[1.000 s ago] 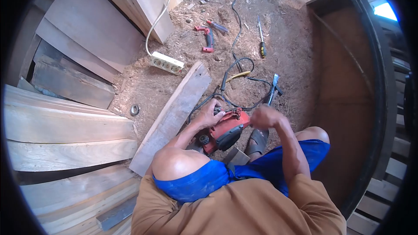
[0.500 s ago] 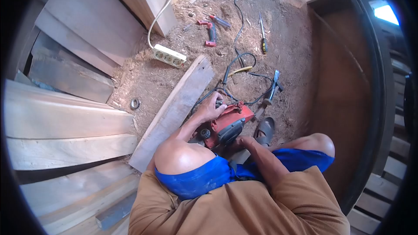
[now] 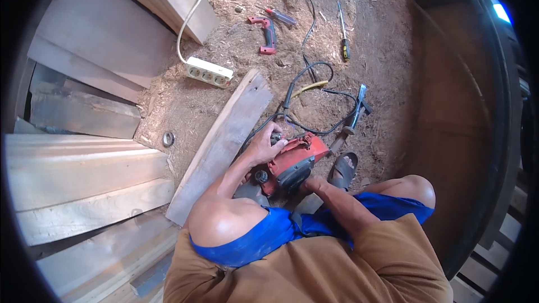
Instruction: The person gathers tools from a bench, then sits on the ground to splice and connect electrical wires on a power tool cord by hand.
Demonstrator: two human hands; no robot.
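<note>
A red and black power tool that looks like an electric planer point(image 3: 292, 164) rests tilted between my legs, its dark cover and round knob facing me. My left hand point(image 3: 270, 143) is closed around a small dark part at the tool's upper left end, thumb and fingers bent over it. At the tool's lower right side, my right hand point(image 3: 315, 184) is curled against the body, its fingertips hidden beneath. A loose red and grey handle piece point(image 3: 269, 36) lies on the ground ahead. Beyond the tool lies a hammer-like tool point(image 3: 353, 116) with a bright metal end.
A wooden plank point(image 3: 222, 146) lies left of my leg. A white power strip point(image 3: 209, 73), a tape roll point(image 3: 168, 138), a red-tipped screwdriver point(image 3: 281, 16) and a yellow-black screwdriver point(image 3: 345, 39) lie on sawdust. A black cable point(image 3: 292, 87) loops ahead. Boards stack left; a large wooden box point(image 3: 449, 106) stands right.
The view has shifted slightly, and my left knee sits lower and further left. Both hands stay at the planer, which has barely moved.
</note>
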